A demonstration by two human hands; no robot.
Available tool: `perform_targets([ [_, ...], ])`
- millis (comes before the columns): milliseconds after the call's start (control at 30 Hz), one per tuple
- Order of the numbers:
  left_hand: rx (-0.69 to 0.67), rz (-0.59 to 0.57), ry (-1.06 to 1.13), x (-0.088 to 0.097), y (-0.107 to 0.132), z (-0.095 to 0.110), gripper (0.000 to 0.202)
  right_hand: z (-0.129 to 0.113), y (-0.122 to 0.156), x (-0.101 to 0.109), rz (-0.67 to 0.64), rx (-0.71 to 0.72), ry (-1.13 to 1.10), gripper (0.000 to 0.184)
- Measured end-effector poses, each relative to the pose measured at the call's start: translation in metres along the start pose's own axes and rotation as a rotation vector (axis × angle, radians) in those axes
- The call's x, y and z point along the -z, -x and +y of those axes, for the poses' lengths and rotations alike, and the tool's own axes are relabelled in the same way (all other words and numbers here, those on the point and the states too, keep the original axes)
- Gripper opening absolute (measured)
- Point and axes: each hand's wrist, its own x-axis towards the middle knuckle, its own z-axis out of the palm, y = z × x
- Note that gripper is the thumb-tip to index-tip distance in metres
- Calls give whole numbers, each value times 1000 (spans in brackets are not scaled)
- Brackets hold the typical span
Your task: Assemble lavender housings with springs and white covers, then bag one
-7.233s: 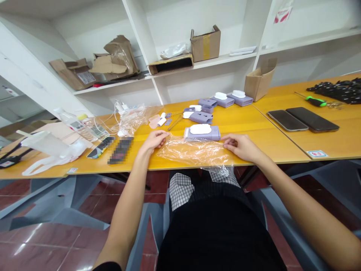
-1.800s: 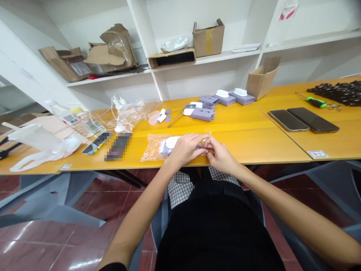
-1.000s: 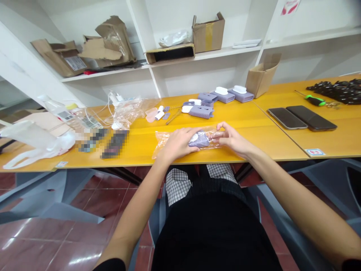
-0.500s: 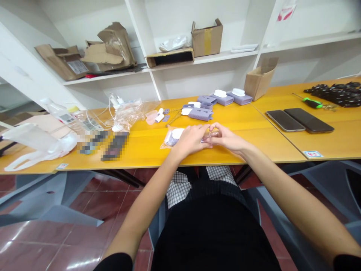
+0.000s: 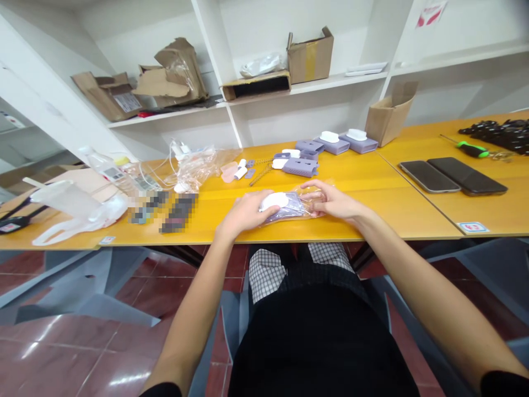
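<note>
A purple case with a white oval top (image 5: 281, 204) lies wrapped in a clear plastic bag (image 5: 308, 208) near the front edge of the yellow table (image 5: 372, 204). My left hand (image 5: 243, 212) is closed around the left end of the bagged case. My right hand (image 5: 330, 201) presses and pinches the bag at its right end, fingers bent on the plastic. More purple cases (image 5: 301, 165) with white tops lie farther back on the table.
Two dark phones (image 5: 450, 176) lie to the right, with a green-handled screwdriver (image 5: 469, 148) and black parts (image 5: 502, 132) behind. Left are plastic bags (image 5: 198, 165), cables, blurred items and a white bag (image 5: 74, 212). Cardboard boxes (image 5: 388, 116) stand by the white shelves.
Seven seconds ago the bag lay flat and empty in front of the case. Now the case is inside, and my hands have folded the bag tightly around it.
</note>
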Motion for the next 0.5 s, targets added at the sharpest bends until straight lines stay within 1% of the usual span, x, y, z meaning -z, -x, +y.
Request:
perform_targets([
  [67,13,-23,27,6,4,2,56,-1,1,2,55,67,86,65],
  [100,16,-33,45,9,5,4,54,-2,0,5,115,114,161,64],
  [167,27,-58,83,14,7,7,54,-3,-1,12,298,217,367,56],
  [233,74,-69,98,15,8,9,60,-5,-1,22,519,291,607,43],
  [267,111,-68,92,15,7,10,64,-6,0,26,615,297,721,37],
  [300,149,-64,81,14,7,10,68,-7,1,30,685,274,819,33],
  [333,182,-56,68,12,6,11,71,-9,2,33,717,223,896,31],
  [367,204,-46,58,10,5,11,73,-10,4,34,712,155,944,33],
  [400,214,-34,51,7,4,11,75,-10,5,34,670,85,957,38],
  [467,217,-15,46,1,2,12,80,-9,6,29,520,-1,874,47],
  [500,215,-9,49,-3,1,13,82,-8,5,24,437,-7,789,51],
])
